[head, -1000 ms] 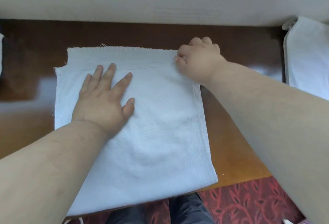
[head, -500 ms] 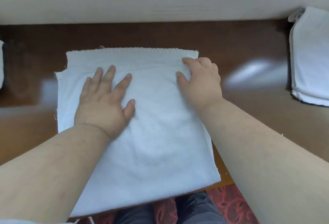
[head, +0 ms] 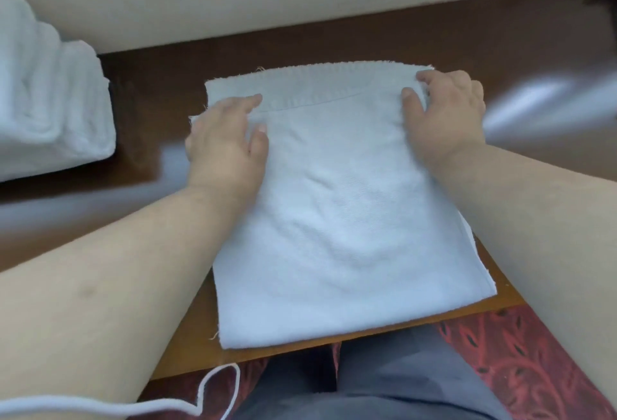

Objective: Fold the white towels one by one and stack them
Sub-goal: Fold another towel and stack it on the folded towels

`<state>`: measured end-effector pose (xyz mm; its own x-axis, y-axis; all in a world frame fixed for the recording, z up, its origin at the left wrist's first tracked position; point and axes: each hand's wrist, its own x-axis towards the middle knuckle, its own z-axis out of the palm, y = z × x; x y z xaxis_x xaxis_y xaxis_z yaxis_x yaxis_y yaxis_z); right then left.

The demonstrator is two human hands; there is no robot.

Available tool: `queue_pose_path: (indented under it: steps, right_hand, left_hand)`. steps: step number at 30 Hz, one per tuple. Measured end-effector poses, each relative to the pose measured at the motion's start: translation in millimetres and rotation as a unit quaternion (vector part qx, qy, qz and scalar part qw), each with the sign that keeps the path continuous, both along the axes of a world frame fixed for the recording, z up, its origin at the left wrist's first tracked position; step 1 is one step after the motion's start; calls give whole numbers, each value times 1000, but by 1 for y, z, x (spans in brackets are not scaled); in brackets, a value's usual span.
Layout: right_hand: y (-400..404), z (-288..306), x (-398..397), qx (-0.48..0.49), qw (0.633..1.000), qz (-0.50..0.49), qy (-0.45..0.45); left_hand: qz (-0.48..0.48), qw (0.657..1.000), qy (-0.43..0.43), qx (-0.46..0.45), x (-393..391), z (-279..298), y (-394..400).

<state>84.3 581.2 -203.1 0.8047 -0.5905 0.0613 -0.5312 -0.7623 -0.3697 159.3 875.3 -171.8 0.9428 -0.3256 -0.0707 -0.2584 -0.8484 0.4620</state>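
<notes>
A folded white towel [head: 347,219] lay on the brown wooden table [head: 334,42], its near edge at the table's front edge. The left hand [head: 227,145] gripped the towel's far left corner, forefinger and thumb closed on the upper layer. The right hand [head: 444,119] pinched the far right corner, fingers curled over the cloth. A stack of folded white towels [head: 50,102] sat at the table's far left edge, well apart.

Bare table [head: 160,85] between towel stack [head: 50,102] and folded towel [head: 340,219]
</notes>
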Motion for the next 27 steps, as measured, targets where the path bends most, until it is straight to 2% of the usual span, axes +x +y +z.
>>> queue_pose_path:
  steps: [2, 4, 6, 10, 13, 15, 19, 21, 25, 27]
  right_hand:
    - [-2, 2, 0, 6, 1000, 1, 4]
    - [-3, 6, 1, 31, 999, 6, 10]
    - [-6, 11, 3, 53, 998, 9, 13]
    - [-3, 20, 0, 157, 987, -32, -22]
    - [-2, 23, -7, 107, 993, -32, -23]
    - [-1, 28, -7, 81, 996, -25, -41]
    - [6, 39, -10, 139, 976, -68, -154]
    - [9, 43, -13, 168, 964, -102, -180]
    - [-2, 50, 2, 158, 960, -131, -192]
    - [-11, 44, 16, 165, 966, -138, -142]
  left_hand:
    - [105, 992, -9, 64, 19, 3, 34]
    - [127, 986, 45, 99, 31, 2, 60]
    - [107, 990, 74, 53, 39, 1, 66]
    - [111, 992, 66, -1, 43, 1, 62]
    - [153, 985, 74, -40, 34, 5, 57]
    - [196, 973, 64, -107, 30, 9, 53]
    - [223, 950, 17, -217, 31, 17, 47]
    - [217, 948, -3, -234, 33, 19, 43]
    - [197, 943, -26, -266, 48, 18, 23]
    - [190, 948, -13, -255, 62, 9, 11]
